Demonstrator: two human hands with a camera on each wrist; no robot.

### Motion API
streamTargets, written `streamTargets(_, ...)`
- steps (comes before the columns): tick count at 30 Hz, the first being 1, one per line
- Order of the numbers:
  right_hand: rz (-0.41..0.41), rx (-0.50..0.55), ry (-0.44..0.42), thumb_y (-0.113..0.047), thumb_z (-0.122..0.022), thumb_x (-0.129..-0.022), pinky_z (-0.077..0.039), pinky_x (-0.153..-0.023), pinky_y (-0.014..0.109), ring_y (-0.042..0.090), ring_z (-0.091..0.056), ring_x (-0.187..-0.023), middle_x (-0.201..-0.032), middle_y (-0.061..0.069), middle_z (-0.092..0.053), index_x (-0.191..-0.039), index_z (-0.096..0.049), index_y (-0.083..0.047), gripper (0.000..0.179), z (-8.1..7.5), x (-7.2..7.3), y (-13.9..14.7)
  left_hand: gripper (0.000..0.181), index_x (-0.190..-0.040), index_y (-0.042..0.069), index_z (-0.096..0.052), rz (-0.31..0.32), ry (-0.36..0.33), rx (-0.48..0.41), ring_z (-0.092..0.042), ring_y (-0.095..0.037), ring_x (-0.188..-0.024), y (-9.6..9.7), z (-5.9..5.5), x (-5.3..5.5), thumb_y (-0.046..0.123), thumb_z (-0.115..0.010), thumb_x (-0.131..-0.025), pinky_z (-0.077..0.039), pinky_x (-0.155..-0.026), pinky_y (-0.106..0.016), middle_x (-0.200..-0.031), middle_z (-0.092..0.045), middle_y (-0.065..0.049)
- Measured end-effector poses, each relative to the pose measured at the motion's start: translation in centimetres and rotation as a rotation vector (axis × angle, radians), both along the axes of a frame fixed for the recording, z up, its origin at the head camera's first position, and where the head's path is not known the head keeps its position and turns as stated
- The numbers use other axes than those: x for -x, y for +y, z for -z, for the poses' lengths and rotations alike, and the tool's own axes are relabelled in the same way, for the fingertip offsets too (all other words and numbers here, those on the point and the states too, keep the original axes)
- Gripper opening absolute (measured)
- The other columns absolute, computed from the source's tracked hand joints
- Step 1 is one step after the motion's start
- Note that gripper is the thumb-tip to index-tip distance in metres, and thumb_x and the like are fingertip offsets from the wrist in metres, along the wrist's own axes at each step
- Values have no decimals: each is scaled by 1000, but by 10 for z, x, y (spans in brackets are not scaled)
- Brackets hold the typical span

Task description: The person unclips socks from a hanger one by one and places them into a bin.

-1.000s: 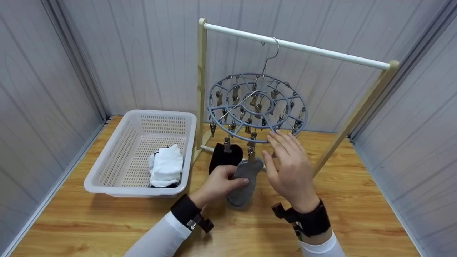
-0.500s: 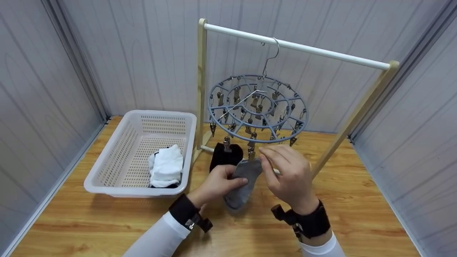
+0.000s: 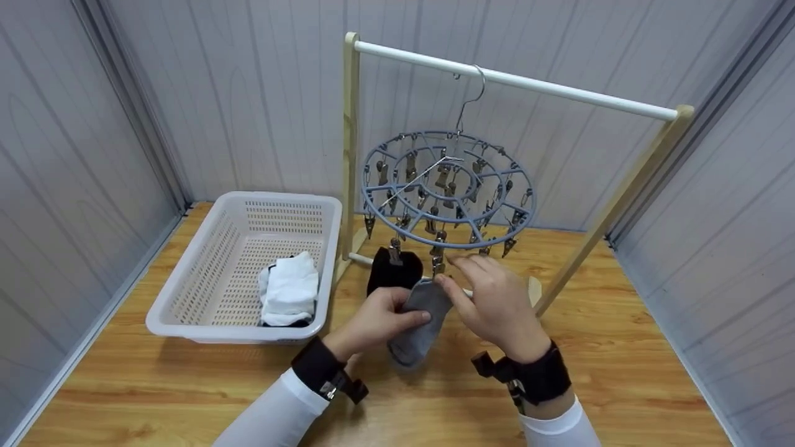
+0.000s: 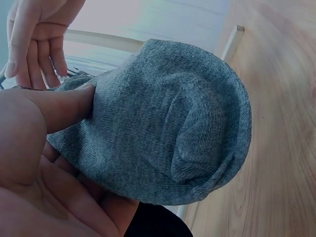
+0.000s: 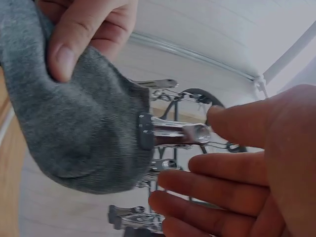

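My left hand (image 3: pixel 379 321) pinches a grey sock (image 4: pixel 148 128) between thumb and fingers. At its cuff the sock is held in a metal clip (image 5: pixel 173 132) that hangs from the round blue-grey clip hanger (image 3: pixel 428 243). My right hand (image 3: pixel 494 298) is beside that clip; in the right wrist view its thumb and fingers are spread apart, close around the clip's handle end with nothing gripped. A black sock (image 3: pixel 394 273) hangs from another clip just behind the left hand, partly hidden by it.
A white slotted basket (image 3: pixel 180 273) stands on the left, with folded white socks (image 3: pixel 290 285) over darker ones in its front right corner. The hanger hooks over the white bar (image 3: pixel 559 89) of a wooden-legged rack. Several other metal clips dangle from its rings.
My right hand has come down from the hanger's rim to the clip on the grey sock. The left hand keeps its hold, and the sock's lower end has swung slightly left.
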State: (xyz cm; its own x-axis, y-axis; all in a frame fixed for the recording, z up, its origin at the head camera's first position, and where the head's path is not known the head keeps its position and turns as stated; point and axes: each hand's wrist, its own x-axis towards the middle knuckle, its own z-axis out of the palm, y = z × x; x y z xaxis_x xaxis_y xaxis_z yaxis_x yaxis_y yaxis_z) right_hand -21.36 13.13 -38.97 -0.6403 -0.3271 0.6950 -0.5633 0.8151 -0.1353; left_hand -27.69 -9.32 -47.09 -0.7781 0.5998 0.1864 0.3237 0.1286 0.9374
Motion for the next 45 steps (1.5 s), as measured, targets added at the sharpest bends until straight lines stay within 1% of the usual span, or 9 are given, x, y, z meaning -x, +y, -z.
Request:
streamTargets(5, -44, 115, -96, -27, -77, -108, -64, -90, 50, 33, -76, -109, -119, 14, -80, -133, -77, -1, 36, 4, 7, 1, 17, -102, 0, -80, 5, 10, 9, -68, -9, -79, -1, -1, 0, 17, -83, -102, -54, -68, -25, -90, -76, 0)
streamTargets(12, -105, 254, -237, -28, -71, -112, -60, -99, 48, 25, -73, -119, -125, 7, -79, -134, -76, -5, 32, 11, 17, 1, 18, -100, 0, -80, 13, 8, 16, -68, -9, -78, -2, -4, 0, 18, -83, -102, -54, -67, -25, -88, -75, 1)
streamTargets(16, -121, 307, -295, -25, -68, -114, -61, -96, 46, 21, -73, -115, -123, 4, -79, -137, -75, -4, 32, 14, 20, 2, 18, -100, 0, -80, 21, -2, 20, -67, -9, -78, -2, -4, 0, 18, -83, -102, -53, -68, -25, -88, -74, 2)
streamTargets(21, -154, 356, -326, -23, -66, -114, -60, -91, 43, 17, -74, -109, -121, 1, -80, -134, -77, -7, 28, 14, 20, 2, 19, -100, 1, -80, 23, 1, 27, -67, -9, -79, -2, -5, 0, 19, -83, -102, -53, -69, -25, -88, -73, 3)
streamTargets(25, -171, 390, -322, -23, -69, -112, -59, -88, 37, 15, -73, -104, -116, -4, -79, -124, -79, -10, 20, 13, 19, 2, 19, -100, 1, -80, 24, 1, 28, -66, -8, -79, -2, -6, -1, 20, -84, -101, -52, -69, -25, -86, -73, 5)
streamTargets(28, -178, 405, -307, -21, -72, -111, -59, -85, 35, 15, -73, -101, -111, -5, -79, -118, -80, -10, 15, 12, 18, 2, 19, -99, 2, -80, 19, -11, 30, -67, -9, -78, -3, -8, -2, 21, -84, -101, -52, -68, -25, -85, -73, 5)
streamTargets(33, -183, 429, -274, -20, -76, -108, -59, -79, 33, 16, -74, -94, -101, -6, -79, -113, -83, -10, 12, 12, 18, 2, 19, -101, 3, -81, 21, -9, 45, -67, -9, -79, -5, -10, -2, 22, -84, -102, -53, -70, -26, -87, -74, 4)
streamTargets(39, -183, 464, -234, -16, -80, -105, -59, -75, 28, 17, -76, -86, -95, -6, -81, -108, -86, -11, 9, 14, 20, 3, 19, -102, 4, -80, 37, -24, 32, -68, -10, -81, -6, -11, -1, 22, -83, -102, -53, -71, -26, -88, -74, 4)
streamTargets(45, -210, 461, -181, -15, -82, -103, -50, -69, 22, 14, -75, -80, -91, -7, -82, -103, -88, -11, 7, 14, 21, 3, 20, -102, 2, -80, 36, -25, 34, -67, -9, -79, -7, -11, 0, 22, -83, -102, -52, -69, -25, -87, -73, 4)
